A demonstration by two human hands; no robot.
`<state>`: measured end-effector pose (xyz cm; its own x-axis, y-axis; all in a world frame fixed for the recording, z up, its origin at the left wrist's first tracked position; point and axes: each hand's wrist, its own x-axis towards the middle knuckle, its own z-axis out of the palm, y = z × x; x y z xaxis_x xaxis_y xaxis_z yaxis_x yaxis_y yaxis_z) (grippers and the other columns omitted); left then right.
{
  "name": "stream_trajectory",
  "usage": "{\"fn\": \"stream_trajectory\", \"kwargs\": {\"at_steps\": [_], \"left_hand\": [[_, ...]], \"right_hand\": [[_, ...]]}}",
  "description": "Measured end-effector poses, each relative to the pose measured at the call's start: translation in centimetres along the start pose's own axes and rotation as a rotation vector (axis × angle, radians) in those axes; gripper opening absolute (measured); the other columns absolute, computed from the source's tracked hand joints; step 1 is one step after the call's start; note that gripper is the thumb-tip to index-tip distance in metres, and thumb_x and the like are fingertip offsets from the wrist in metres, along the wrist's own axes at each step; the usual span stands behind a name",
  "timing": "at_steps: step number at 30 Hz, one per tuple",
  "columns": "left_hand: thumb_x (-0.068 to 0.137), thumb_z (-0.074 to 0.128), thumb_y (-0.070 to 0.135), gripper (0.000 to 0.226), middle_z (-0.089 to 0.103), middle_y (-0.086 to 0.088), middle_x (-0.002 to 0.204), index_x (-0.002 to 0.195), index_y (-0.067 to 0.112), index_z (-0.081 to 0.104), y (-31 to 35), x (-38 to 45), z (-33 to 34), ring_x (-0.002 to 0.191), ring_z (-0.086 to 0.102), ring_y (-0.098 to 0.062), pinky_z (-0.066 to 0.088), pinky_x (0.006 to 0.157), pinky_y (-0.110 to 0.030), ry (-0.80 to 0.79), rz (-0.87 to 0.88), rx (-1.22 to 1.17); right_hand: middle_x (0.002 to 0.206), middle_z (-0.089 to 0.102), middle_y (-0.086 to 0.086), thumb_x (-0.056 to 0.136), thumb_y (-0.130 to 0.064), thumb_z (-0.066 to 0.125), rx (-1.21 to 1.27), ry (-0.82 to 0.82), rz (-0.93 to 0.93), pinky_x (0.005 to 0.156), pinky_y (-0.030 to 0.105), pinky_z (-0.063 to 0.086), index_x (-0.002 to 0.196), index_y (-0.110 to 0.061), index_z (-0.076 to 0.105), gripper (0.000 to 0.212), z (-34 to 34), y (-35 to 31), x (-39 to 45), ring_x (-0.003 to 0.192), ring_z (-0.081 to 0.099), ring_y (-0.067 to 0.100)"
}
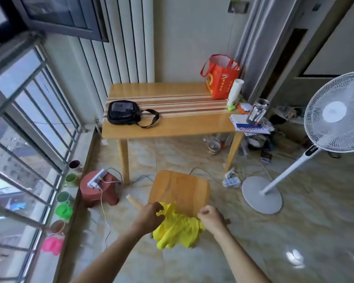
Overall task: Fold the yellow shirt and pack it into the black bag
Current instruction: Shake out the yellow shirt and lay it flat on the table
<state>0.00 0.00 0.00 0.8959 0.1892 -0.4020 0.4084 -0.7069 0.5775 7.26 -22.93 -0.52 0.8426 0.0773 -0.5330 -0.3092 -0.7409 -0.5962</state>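
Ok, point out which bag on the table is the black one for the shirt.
The black bag lies flat near the wooden table's left front corner, its strap trailing right. The other, a red tote bag, stands upright and open at the back right.

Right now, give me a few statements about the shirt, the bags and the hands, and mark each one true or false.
1. Both hands, the left hand and the right hand, grip the yellow shirt. True.
2. The yellow shirt is already inside the black bag. False: it hangs crumpled from the hands at the near edge of the wooden stool.
3. The black bag lies on the left part of the wooden table. True.
4. The red tote bag stands on the floor. False: it stands on the table's far right corner.
5. The white fan stands to the left of the table. False: it stands to the right.
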Motion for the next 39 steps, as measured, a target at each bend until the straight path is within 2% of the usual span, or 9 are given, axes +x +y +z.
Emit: {"fn": "stream_trajectory", "kwargs": {"at_steps": [3,8,16,22,26,29,33,36,39], "left_hand": [[0.078,0.071,0.04,0.066,0.047,-0.006,0.134,0.138,0.022,0.05,-0.9,0.4,1.6,0.125,0.045,-0.028,0.043,0.1,-0.04,-0.124,-0.005,0.229],[0.075,0.073,0.048,0.079,0.042,-0.005,0.135,0.144,0.024,0.041,-1.3,1.5,2.6,0.126,0.036,-0.03,0.042,0.1,-0.044,-0.139,0.012,0.36],[0.073,0.075,0.049,0.057,0.054,0.012,0.123,0.124,0.035,0.053,-2.0,1.9,3.5,0.115,0.038,-0.023,0.036,0.091,-0.037,-0.071,0.064,0.234],[0.05,0.064,0.078,0.124,0.036,0.01,0.147,0.153,0.029,0.015,-1.6,1.9,2.5,0.129,0.036,-0.028,0.034,0.1,-0.044,-0.129,0.046,0.091],[0.067,0.077,0.064,0.074,0.058,0.015,0.132,0.131,0.052,0.044,-1.6,2.2,0.1,0.122,0.055,-0.012,0.046,0.103,-0.04,-0.182,0.037,-0.423],[0.075,0.077,0.037,0.042,0.071,0.006,0.117,0.116,0.04,0.067,0.1,2.0,-2.3,0.11,0.065,-0.015,0.048,0.103,-0.044,-0.2,-0.012,-0.779],[0.063,0.057,0.007,0.054,0.069,-0.013,0.103,0.115,0.02,0.07,3.2,2.6,-4.8,0.095,0.064,-0.034,0.051,0.079,-0.038,-0.245,-0.024,-1.083],[0.053,0.048,0.007,0.065,0.057,-0.011,0.098,0.116,0.006,0.065,5.2,3.1,-6.0,0.091,0.051,-0.027,0.041,0.073,-0.034,-0.243,-0.036,-1.242],[0.061,0.054,0.015,0.042,0.061,-0.008,0.086,0.099,0.007,0.07,8.0,2.8,-7.2,0.082,0.056,-0.022,0.045,0.07,-0.032,-0.231,-0.045,-1.389]], "right_hand": [[0.123,0.061,0.005,0.089,-0.038,0.06,-0.412,0.003,-0.063,0.102,0.029,0.037,0.119,-0.02,0.064,0.035,2.2,1.4,0.6,0.125,0.052,0.026],[0.12,0.059,-0.002,0.086,-0.04,0.065,-0.642,0.043,-0.196,0.107,0.032,0.033,0.118,-0.028,0.064,0.034,4.2,2.5,0.6,0.124,0.046,0.027],[0.076,0.065,-0.008,0.079,-0.019,0.063,-0.152,0.077,-0.27,0.069,0.032,0.042,0.076,-0.032,0.054,0.017,4.8,0.6,0.1,0.081,0.058,0.019],[0.079,0.059,-0.01,0.083,-0.024,0.061,0.344,-0.227,-0.343,0.075,0.034,0.042,0.086,-0.024,0.058,0.004,3.0,-6.8,-2.5,0.08,0.055,0.011],[0.081,0.051,0.005,0.081,-0.023,0.061,0.627,-0.311,-0.431,0.077,0.039,0.035,0.086,-0.01,0.054,0.016,-0.5,-10.6,-3.8,0.08,0.049,0.019],[0.085,0.055,0.008,0.077,-0.015,0.06,0.836,-0.335,-0.407,0.076,0.038,0.036,0.085,-0.014,0.059,0.008,-2.7,-11.8,-4.0,0.084,0.052,0.021],[0.094,0.063,0.016,0.069,-0.013,0.059,0.953,-0.405,-0.349,0.077,0.038,0.043,0.089,-0.009,0.069,0.023,-3.9,-11.6,-3.7,0.09,0.058,0.025],[0.08,0.066,0.009,0.064,-0.014,0.056,0.861,-0.45,-0.293,0.072,0.032,0.045,0.072,-0.011,0.073,0.02,-4.8,-10.9,-3.4,0.079,0.061,0.018],[0.101,0.064,0.018,0.068,-0.017,0.055,0.734,-0.526,-0.261,0.083,0.035,0.044,0.109,0.009,0.064,0.05,-6.4,-10.4,-1.6,0.095,0.058,0.026]]}}
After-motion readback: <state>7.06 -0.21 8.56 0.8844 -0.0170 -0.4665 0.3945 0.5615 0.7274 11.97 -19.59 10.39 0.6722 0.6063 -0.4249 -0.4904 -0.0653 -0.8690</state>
